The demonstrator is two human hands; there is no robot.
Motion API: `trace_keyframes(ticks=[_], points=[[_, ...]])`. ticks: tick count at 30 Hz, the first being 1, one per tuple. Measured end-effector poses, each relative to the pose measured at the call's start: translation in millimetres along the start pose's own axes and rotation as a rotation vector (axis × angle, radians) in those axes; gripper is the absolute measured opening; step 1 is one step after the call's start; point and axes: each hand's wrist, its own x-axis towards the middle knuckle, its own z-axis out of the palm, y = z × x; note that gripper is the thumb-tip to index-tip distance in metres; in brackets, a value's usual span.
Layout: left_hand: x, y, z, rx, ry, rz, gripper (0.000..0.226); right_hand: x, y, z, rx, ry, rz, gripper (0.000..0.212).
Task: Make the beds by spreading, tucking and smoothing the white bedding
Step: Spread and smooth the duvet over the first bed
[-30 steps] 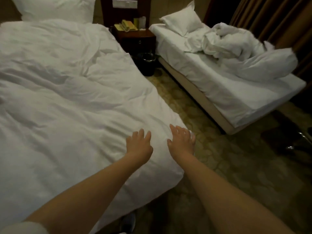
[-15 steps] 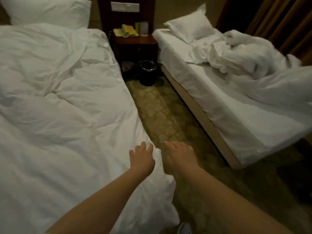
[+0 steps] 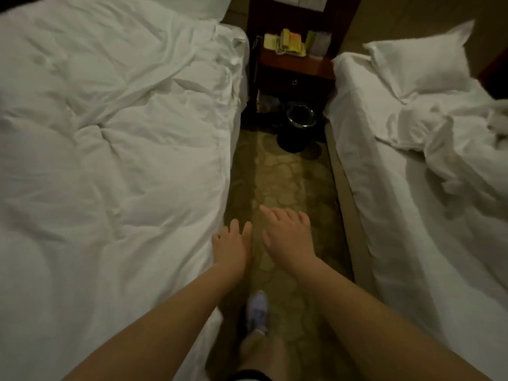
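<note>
Left bedding: the rumpled white duvet [image 3: 110, 160] covers the left bed. Its aisle edge lies just beside the left hand [image 3: 232, 244]; whether they touch, I cannot tell.
Right bedding: the crumpled white quilt [image 3: 453, 149] is well apart from both hands.
Left hand: arm outstretched, palm down, fingers straight, slightly spread, empty.
Right hand [image 3: 288, 235]: palm down over the patterned yellow-brown carpet [image 3: 288, 174], fingers spread, empty.

I see dim, warm light. A patterned carpet [image 3: 291, 177] runs toward twelve o'clock, where a dark wooden nightstand [image 3: 277, 75] carries a yellow telephone [image 3: 286, 44]; a black waste bin [image 3: 298, 130] stands on the carpet just before it.
</note>
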Motion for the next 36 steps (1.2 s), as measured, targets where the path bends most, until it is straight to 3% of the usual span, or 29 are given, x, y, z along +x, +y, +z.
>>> trace_keyframes(ticks=[4,9,16,23,29,36], points=[[108,51,-31,-0.107,-0.084,0.015,0.064,116,67,-32,-0.049,-0.004,-0.022,0.053],[226,55,-121,-0.1,0.084,0.01,0.065,259,112,-77,-0.044,0.005,-0.045,0.052],[367,3,-205,-0.074,0.202,-0.191,0.059,459,84,-115,-0.058,0.031,-0.255,0.053],[525,-77,-250,-0.111,0.125,-0.508,0.061,678,44,-79,-0.124,-0.092,-0.492,0.051],[615,-138,-290,-0.207,0.108,-0.682,0.061,806,2,-79,-0.191,-0.192,-0.623,0.052],[781,-220,-322,-0.188,0.15,-0.689,0.059,974,-21,-67,-0.209,-0.231,-0.559,0.055]])
